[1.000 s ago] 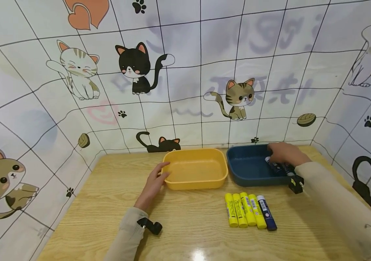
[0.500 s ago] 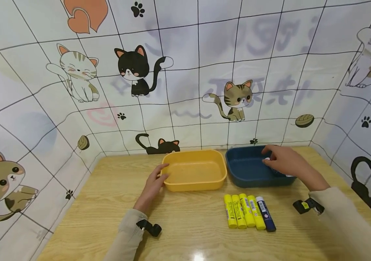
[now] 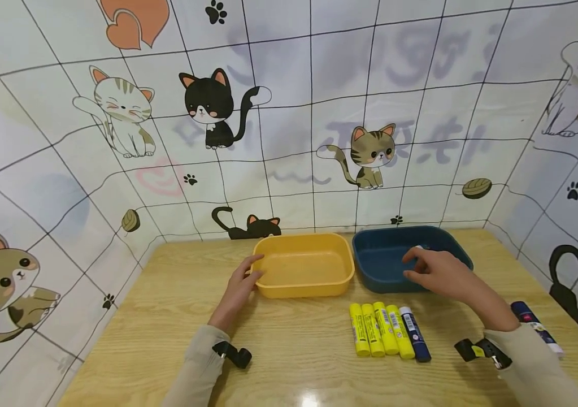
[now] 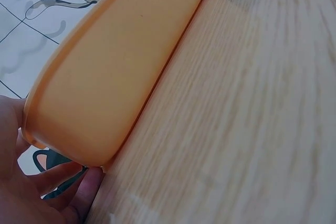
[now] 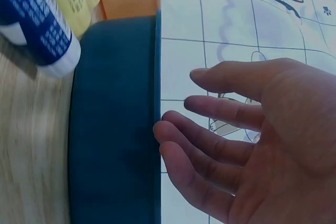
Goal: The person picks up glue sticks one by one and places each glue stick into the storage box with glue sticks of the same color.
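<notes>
Glue-stick row stays on table | right hand, empty, fingers parted, is nearer front rim of blue tray | left hand still holds yellow tray | navy glue stick emerges by right sleeve

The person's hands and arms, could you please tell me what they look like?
The left hand and right hand are ungloved. The long sleeves are beige. A small black device sits at each wrist; the right device has a yellow patch. No cables show.
</notes>
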Demonstrator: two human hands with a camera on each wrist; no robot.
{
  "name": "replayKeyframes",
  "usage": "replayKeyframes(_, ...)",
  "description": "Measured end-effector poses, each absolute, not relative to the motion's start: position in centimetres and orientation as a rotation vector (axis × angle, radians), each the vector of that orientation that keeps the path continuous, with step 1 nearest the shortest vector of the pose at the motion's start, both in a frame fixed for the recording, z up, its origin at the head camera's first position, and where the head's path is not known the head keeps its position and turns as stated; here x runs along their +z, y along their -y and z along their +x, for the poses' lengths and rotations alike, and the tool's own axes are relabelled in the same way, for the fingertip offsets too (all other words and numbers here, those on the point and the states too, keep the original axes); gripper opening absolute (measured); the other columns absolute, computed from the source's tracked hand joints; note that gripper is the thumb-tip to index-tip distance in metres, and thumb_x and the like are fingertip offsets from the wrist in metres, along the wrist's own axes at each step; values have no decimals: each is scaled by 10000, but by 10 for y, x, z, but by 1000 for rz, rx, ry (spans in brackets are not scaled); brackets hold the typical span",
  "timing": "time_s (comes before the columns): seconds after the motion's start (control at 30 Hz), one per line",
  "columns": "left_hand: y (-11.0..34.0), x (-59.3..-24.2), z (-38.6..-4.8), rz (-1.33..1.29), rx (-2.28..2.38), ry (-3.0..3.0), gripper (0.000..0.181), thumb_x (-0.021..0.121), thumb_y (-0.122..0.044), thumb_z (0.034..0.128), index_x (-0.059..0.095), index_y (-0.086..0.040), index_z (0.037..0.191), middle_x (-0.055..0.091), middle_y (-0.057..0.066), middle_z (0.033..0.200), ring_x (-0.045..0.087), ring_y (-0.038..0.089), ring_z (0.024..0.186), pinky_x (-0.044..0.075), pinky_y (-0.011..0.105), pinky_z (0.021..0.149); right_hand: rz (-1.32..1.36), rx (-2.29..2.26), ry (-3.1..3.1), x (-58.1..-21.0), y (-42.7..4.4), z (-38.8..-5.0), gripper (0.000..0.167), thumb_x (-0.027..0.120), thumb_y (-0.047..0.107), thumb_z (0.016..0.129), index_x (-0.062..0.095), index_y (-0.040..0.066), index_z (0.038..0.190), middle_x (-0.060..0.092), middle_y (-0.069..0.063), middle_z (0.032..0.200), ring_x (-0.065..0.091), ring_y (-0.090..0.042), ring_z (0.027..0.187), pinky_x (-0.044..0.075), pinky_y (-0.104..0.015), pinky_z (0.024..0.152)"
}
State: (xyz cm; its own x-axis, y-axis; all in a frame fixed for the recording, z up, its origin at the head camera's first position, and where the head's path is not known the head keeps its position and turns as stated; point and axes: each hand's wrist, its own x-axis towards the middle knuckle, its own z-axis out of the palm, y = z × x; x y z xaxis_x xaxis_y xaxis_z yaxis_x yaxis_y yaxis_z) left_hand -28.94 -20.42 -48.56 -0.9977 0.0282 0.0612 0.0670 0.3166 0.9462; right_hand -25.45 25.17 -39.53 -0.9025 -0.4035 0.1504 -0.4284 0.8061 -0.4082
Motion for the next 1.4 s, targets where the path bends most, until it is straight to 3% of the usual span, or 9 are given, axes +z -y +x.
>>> replayKeyframes(0.2, 202, -484, -291, -90, -1825, 2530, 450, 551, -209, 1059, 529, -194, 1508, 498, 177, 1517, 639, 308, 1150, 555, 262, 812, 685, 733, 2943, -401, -249, -250, 250, 723, 223, 958, 692, 65, 1150, 687, 48, 826, 551, -41, 663, 451, -259, 586)
replayKeyframes(0.37, 202, -482, -292, -98, -1847, 2512, 468, 552, -216, 1062, 508, -168, 1526, 474, 187, 1540, 625, 337, 1164, 544, 267, 807, 735, 825, 3016, -400, -247, -249, 121, 706, 253, 974, 684, 138, 1001, 669, 42, 793, 526, -41, 650, 437, -256, 576)
replayKeyframes(0.5, 203, -481, -292, -95, -1809, 2537, 456, 551, -213, 1060, 522, -184, 1515, 483, 179, 1530, 627, 313, 1142, 541, 266, 807, 811, 897, 3062, -398, -249, -248, 125, 699, 265, 982, 665, 153, 939, 632, 45, 746, 498, -40, 623, 417, -254, 557)
replayKeyframes(0.83, 206, -483, -293, -70, -1786, 2542, 435, 553, -201, 1049, 551, -225, 1483, 494, 173, 1519, 633, 305, 1145, 553, 286, 836, 927, 1001, 3095, -398, -252, -253, 151, 689, 266, 983, 670, 117, 991, 609, 4, 716, 495, -47, 585, 431, -257, 542)
replayKeyframes(1.07, 207, -486, -292, -93, -1810, 2525, 435, 555, -175, 1051, 549, -207, 1484, 496, 198, 1505, 633, 314, 1132, 562, 285, 810, 950, 1100, 3117, -401, -253, -254, 182, 670, 256, 1001, 674, 81, 1049, 646, -27, 779, 568, -142, 619, 475, -278, 550)
replayKeyframes(1.4, 207, -488, -292, -105, -1823, 2515, 434, 551, -159, 1052, 549, -201, 1485, 521, 206, 1474, 635, 325, 1131, 554, 266, 804, 944, 1054, 3119, -400, -254, -252, 163, 679, 259, 994, 677, 101, 1031, 639, -13, 761, 557, -116, 610, 469, -270, 548)
